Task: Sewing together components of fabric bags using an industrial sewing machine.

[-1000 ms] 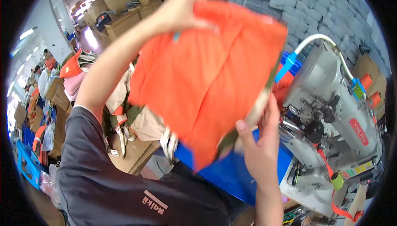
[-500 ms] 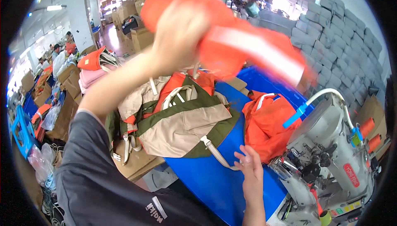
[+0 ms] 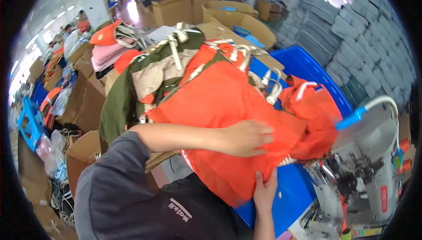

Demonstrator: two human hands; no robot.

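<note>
A large orange fabric piece (image 3: 220, 95) lies spread over a pile of beige, green and orange bags, draping toward me. My left hand (image 3: 248, 138) rests flat on top of it, fingers stretched out and slightly blurred. At the fabric's near right edge, my right hand (image 3: 266, 191) pinches the cloth, thumb showing and the other fingertips partly hidden by it. Beneath is a blue work surface (image 3: 290, 187). Another bundle of orange fabric (image 3: 312, 112) sits to the right, against the spread piece.
A grey sewing machine (image 3: 369, 165) stands at the right, with a white hose and blue nozzle (image 3: 351, 118) above it. Behind the bundle is a blue bin (image 3: 303, 60). Cardboard boxes (image 3: 173, 9) stand at the back, and grey packs (image 3: 373, 42) are stacked along the right wall.
The orange piece, held up in my left hand before, now lies over the bags. My left hand came down and flattened on it. My right hand moved lower and took its edge.
</note>
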